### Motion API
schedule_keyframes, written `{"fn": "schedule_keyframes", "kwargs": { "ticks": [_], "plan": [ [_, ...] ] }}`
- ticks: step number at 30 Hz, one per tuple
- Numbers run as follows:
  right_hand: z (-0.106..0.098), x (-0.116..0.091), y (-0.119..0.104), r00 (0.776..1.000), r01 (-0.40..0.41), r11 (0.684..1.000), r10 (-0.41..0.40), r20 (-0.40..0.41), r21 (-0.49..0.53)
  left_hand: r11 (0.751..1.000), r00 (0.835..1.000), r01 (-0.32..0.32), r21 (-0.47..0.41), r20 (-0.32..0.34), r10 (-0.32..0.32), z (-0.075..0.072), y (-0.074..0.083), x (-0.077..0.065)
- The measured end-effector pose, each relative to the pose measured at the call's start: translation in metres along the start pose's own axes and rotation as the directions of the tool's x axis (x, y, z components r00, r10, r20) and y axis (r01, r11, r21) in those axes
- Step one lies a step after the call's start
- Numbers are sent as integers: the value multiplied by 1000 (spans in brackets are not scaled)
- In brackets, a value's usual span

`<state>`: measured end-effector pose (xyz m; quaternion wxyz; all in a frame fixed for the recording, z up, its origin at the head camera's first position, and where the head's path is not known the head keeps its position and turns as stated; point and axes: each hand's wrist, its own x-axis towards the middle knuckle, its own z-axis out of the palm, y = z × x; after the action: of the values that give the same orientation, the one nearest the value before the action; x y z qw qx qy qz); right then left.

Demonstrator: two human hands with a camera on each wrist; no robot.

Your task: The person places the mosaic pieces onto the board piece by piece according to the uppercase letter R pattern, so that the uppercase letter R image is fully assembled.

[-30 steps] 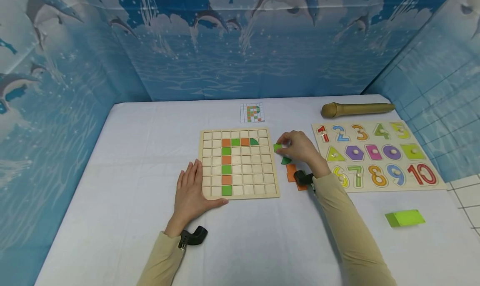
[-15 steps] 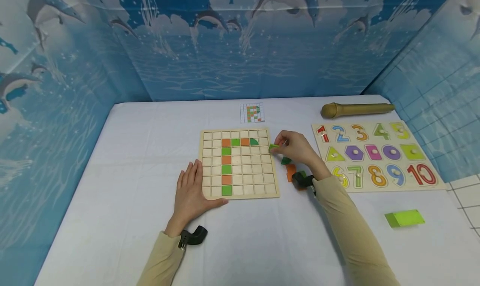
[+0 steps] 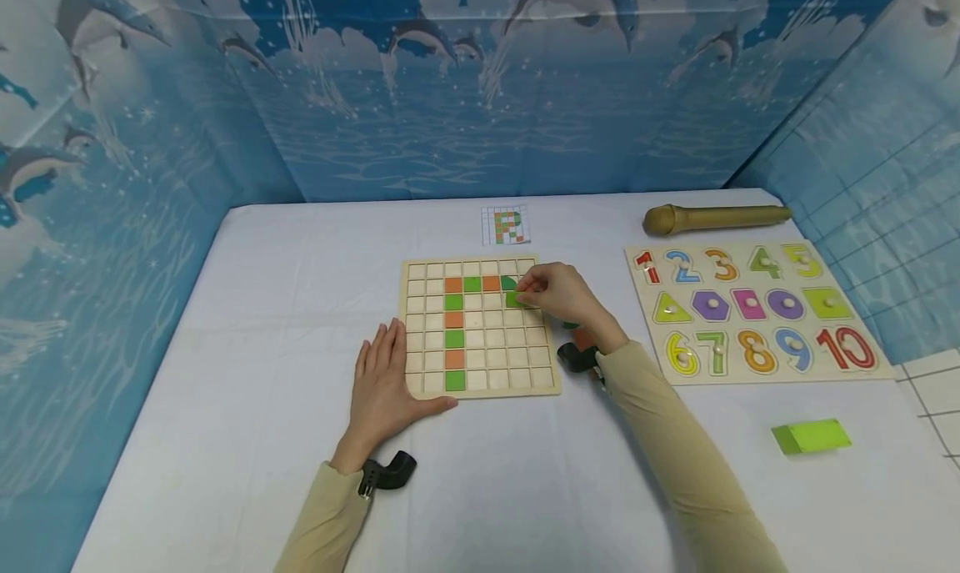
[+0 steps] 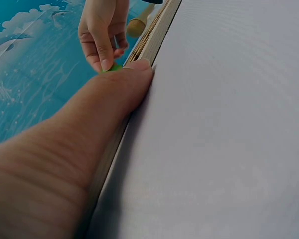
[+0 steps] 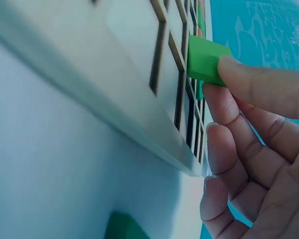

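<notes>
A wooden grid board [image 3: 495, 381] lies on the white table, with orange and green square tiles in one column and along an upper row. That row ends in a dark green rounded tile [image 3: 507, 283]. Between thumb and forefinger my right hand [image 3: 564, 294] pinches a light green square tile [image 5: 205, 59], tilted at a cell just below the rounded tile. My left hand [image 3: 382, 385] rests with straight fingers along the board's left side, its thumb [image 4: 124, 84] against the front edge.
Partly hidden under the right wrist lie loose tiles [image 3: 581, 338]. A pattern card [image 3: 506, 225] sits behind the board. To the right are a number puzzle board [image 3: 750, 323], a brown microphone-shaped object [image 3: 716, 218] and a lime green block [image 3: 812, 436].
My right hand has moved left with the green square tile, from beside the board to over its upper right cells. The left hand has stayed in place.
</notes>
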<state>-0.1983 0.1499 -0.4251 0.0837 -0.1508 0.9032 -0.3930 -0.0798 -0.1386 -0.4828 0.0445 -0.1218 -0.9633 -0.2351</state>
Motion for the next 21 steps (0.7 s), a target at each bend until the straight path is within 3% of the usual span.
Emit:
{"fn": "schedule_keyframes", "kwargs": {
  "ticks": [21],
  "plan": [
    [7,10,-7,993,-115,992,116,11,-56,1000,1000,5,-2,12,-5,0,1,0]
  ]
}}
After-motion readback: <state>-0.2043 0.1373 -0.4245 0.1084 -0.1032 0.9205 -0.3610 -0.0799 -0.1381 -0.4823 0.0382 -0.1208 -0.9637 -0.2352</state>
